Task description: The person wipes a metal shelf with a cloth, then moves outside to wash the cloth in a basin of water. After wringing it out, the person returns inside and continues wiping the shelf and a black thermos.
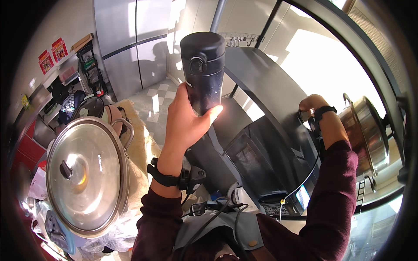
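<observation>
My left hand (189,120) grips the lower part of a black insulated flask (204,71), which stands upright in the middle of the view with its lid shut. Small pale specks dot the flask's side. On the right, my right hand (312,102) is bent at the wrist beside the dark shelf unit (271,78). Something small and shiny shows below its fingers, and whether it is held I cannot tell. Both wrists wear black straps with devices.
A large lidded steel pot (86,176) stands on a cloth-covered surface at left. Another steel pot (365,137) is at far right. A black microwave-like appliance (264,156) sits on the shelf, with a white cable (305,179) nearby. Metal hooks (240,41) hang at the back.
</observation>
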A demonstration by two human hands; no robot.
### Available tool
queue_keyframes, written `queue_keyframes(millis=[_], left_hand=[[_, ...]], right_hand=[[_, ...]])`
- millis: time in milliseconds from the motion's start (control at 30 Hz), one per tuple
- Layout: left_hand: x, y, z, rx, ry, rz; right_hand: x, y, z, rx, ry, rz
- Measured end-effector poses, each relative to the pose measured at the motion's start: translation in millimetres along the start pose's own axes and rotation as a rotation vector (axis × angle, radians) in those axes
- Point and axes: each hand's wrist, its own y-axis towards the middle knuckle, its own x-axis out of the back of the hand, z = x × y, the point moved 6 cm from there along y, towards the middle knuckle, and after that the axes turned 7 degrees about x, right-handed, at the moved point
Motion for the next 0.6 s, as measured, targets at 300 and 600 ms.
queue_keyframes(millis=[300, 600], left_hand=[[-31, -7, -25, -0.062, 0.063, 0.107], [-63, 44, -49, -0.199, 0.032, 0.176]], right_hand=[[-14, -145, 97, 0.419, 0.212, 0.038], [48, -179, 84, 0.824, 0.414, -0.367]])
